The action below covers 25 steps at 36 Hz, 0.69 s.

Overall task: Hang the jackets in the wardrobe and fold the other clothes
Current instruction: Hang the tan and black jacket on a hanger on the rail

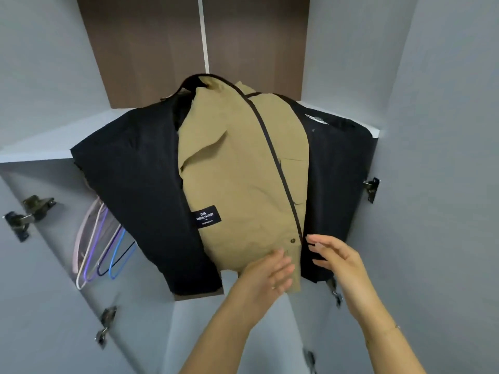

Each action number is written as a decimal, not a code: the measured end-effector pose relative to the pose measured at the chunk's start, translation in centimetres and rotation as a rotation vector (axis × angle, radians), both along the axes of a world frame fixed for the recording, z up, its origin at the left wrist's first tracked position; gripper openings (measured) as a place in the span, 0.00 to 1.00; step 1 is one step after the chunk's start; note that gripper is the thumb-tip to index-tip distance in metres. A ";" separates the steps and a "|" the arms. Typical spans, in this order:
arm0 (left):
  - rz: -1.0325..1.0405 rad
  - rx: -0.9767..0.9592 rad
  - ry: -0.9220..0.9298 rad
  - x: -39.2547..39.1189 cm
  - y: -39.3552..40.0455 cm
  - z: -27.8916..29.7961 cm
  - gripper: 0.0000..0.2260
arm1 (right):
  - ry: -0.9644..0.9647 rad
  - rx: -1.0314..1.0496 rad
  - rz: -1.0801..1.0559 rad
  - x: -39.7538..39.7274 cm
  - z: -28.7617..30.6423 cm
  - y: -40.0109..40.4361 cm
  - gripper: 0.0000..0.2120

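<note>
Hanging step, by the look of it near its end: khaki cotton jacket with a black woven label (243, 184) already up inside the open grey wardrobe (437, 103), hung between two black jackets, one on the left (129, 190) and one on the right (337, 179), all three close-packed and touching. Left hand (270, 271) laid flat on the khaki hem, fingers (283, 259) straight and slightly spread, touching the cloth, gripping nothing. Right hand (334, 257) just beside the front edge near the brown button (292, 240), fingers (318, 242) extended and loosely apart; contact with the black jacket behind cannot be told. Probably a smoothing or straightening of the front. Next move likely calls for releasing the hem, checking that the jacket sits square on its hanger, then turning to the clothes left for folding, none in view here. Spare pastel plastic hangers (102, 247) hanging at the left, behind the black jacket.
</note>
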<state>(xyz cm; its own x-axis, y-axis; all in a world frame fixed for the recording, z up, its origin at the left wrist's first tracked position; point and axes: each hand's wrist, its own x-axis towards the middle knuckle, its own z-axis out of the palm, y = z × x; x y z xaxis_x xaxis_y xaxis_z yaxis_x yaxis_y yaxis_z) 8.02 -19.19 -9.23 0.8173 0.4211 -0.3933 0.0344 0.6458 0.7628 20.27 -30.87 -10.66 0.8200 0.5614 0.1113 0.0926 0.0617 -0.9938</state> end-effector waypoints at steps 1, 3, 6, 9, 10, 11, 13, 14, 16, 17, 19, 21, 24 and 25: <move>-0.015 -0.082 0.001 0.8 -0.3 -0.3 0.18 | 0.029 0.003 -0.023 -0.1 -1.0 -0.3 0.12; 0.000 -0.192 -0.019 2.5 -0.6 -0.6 0.20 | 0.085 -0.020 -0.056 -0.1 -2.9 -0.9 0.12; 0.130 -0.284 -0.073 4.7 -0.4 -0.6 0.18 | 0.213 -0.068 -0.072 0.2 -5.5 -1.5 0.11; 0.224 -0.248 -0.110 5.0 0.4 -0.6 0.18 | 0.305 -0.125 -0.079 0.3 -7.1 -1.7 0.11; 0.246 -0.209 -0.124 4.7 0.8 -0.8 0.18 | 0.317 -0.143 -0.076 0.3 -7.5 -1.7 0.11; 0.274 -0.169 -0.140 4.1 1.3 -1.1 0.19 | 0.323 -0.154 -0.068 0.2 -7.9 -1.6 0.12; 0.330 -0.086 -0.169 2.1 2.4 -1.5 0.19 | 0.333 -0.168 -0.048 -0.1 -8.7 -1.1 0.12; 0.354 -0.043 -0.178 1.0 2.8 -1.7 0.19 | 0.351 -0.172 -0.035 -0.4 -9.2 -0.7 0.11; 0.390 0.036 -0.188 -1.2 3.6 -2.0 0.15 | 0.444 -0.165 -0.001 -1.0 -10.5 0.1 0.09; 0.405 0.064 -0.187 -2.3 3.8 -2.1 0.12 | 0.517 -0.155 0.028 -1.4 -11.3 0.6 0.08; 0.437 0.104 -0.175 -4.0 3.9 -2.2 0.09 | 0.672 -0.134 0.105 -2.2 -12.8 1.7 0.12; 0.474 0.124 -0.167 -5.4 3.9 -2.3 0.08 | 0.811 -0.097 0.163 -3.0 -13.8 3.0 0.17; 0.544 0.115 -0.189 -7.1 4.0 -2.7 0.13 | 0.915 0.008 0.209 -3.9 -14.3 5.2 0.25; 0.554 0.111 -0.200 -7.7 4.0 -2.7 0.15 | 0.912 0.047 0.214 -4.2 -14.2 5.8 0.27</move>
<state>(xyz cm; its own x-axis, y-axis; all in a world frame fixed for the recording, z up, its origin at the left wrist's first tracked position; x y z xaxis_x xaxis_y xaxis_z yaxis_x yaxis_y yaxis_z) 0.28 -15.22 -11.95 0.5178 0.8356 -0.1835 -0.4358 0.4422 0.7839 16.03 -25.03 -24.82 0.4815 0.7216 -0.4975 -0.7392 0.0294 -0.6728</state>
